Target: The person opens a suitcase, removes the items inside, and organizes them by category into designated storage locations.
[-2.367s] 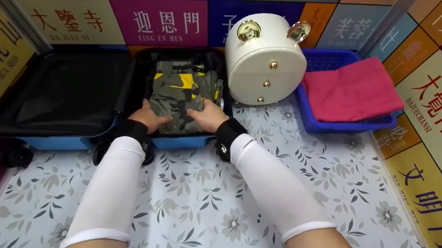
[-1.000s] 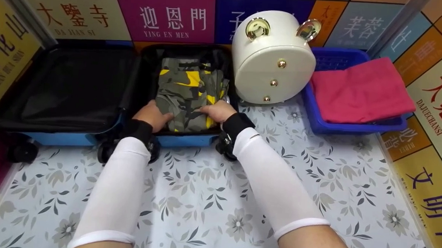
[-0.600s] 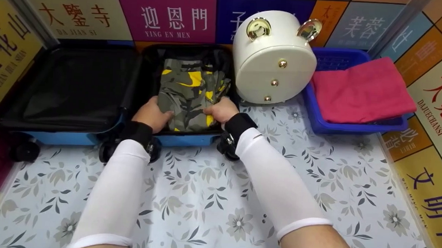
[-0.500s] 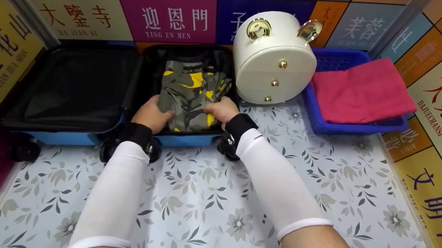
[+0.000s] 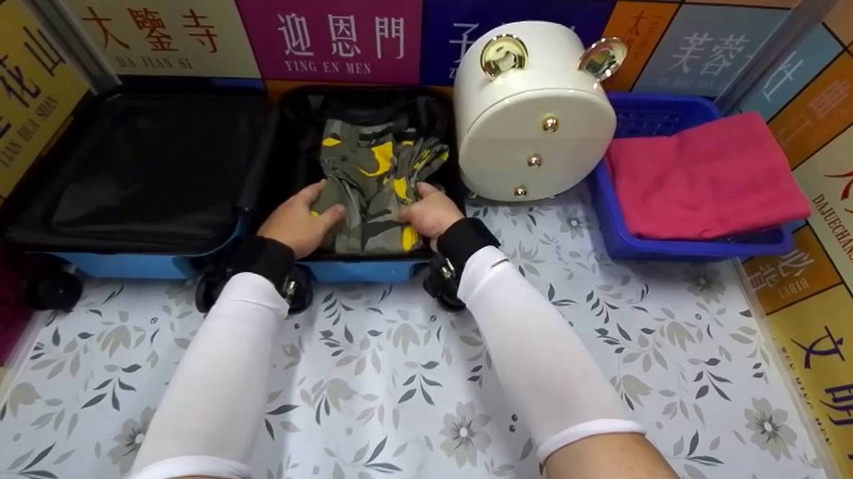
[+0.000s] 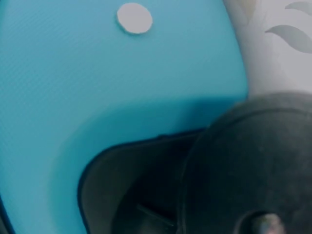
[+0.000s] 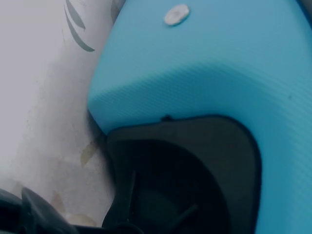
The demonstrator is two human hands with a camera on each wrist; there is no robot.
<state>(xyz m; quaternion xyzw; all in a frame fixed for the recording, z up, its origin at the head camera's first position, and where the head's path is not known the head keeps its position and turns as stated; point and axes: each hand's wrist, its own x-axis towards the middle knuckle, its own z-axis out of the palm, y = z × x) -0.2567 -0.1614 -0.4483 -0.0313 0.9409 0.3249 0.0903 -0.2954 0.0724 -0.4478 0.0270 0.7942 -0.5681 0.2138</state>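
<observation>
**A:** Right in the middle, the camouflage garment [image 5: 364, 183], grey-green with yellow patches, folded and creasing, and it's inside the right side of the open suitcase [image 5: 364, 271]!

**B:** Thin cloth by the look of it, so I'd call it light, soft and floppy. Nothing fragile, little slip, but the layers could slide apart and the folds sag.

**A:** Where do you take hold, then?

**B:** Both sides, as here: the near edges, all layers together, support spread underneath. And look, the left hand [image 5: 298, 219] has the near left edge, thumb on top; the right hand [image 5: 431, 212] has the near right, thumb on top too.

**A:** So the fingers are pinching cloth?

**B:** Both hands, I'd say, though the fingertips are tucked out of sight, and the wrist views offer only blue shell [image 6: 97, 73] and black wheel [image 6: 248, 170]. How deep the grip goes, I can't tell.

**A:** Moving out: a flat black panel [image 5: 153, 163] covers the suitcase's left side. On the right, the white case [image 5: 509, 153] with gold ears stands just beside it.

**B:** And farther right, the blue basket [image 5: 692, 251], with a pink cloth [image 5: 706, 176] folded and slanting across its rim!
</observation>
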